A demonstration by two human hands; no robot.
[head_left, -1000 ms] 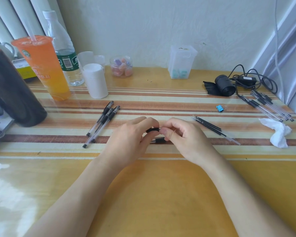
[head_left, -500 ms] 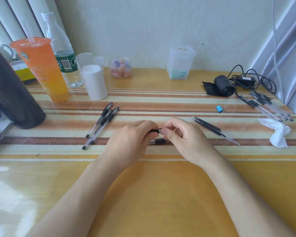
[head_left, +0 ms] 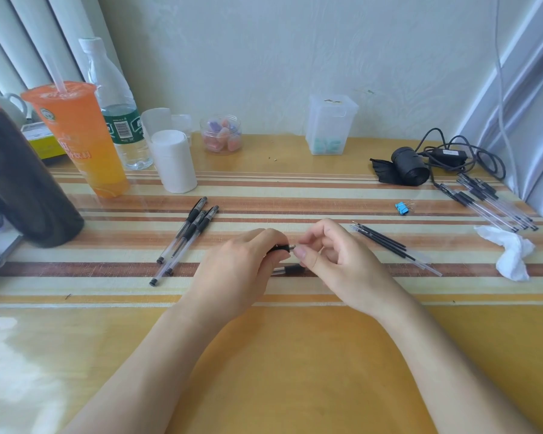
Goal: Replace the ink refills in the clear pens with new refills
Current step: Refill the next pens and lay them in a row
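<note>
The left hand (head_left: pixel 242 267) grips a clear pen (head_left: pixel 278 248) around its black grip section at the middle of the bench (head_left: pixel 295 355). The barrel is hidden in the palm. From 3 o'clock the right hand (head_left: pixel 336 261) meets it, thumb and forefinger pinching the pen's metal tip end. I cannot tell whether they hold the nose cone or the refill point. The step looks like twisting the tip off or back on. A loose pen part (head_left: pixel 287 270) lies just at 6 o'clock of the pinch.

The next move probably calls for a small, steady twist while the left hand holds the barrel fixed. Spare refills (head_left: pixel 392 245) lie at 3 o'clock, three pens (head_left: pixel 185 239) at 9 o'clock and a further pen bundle (head_left: pixel 489 205) at 2 o'clock.
</note>
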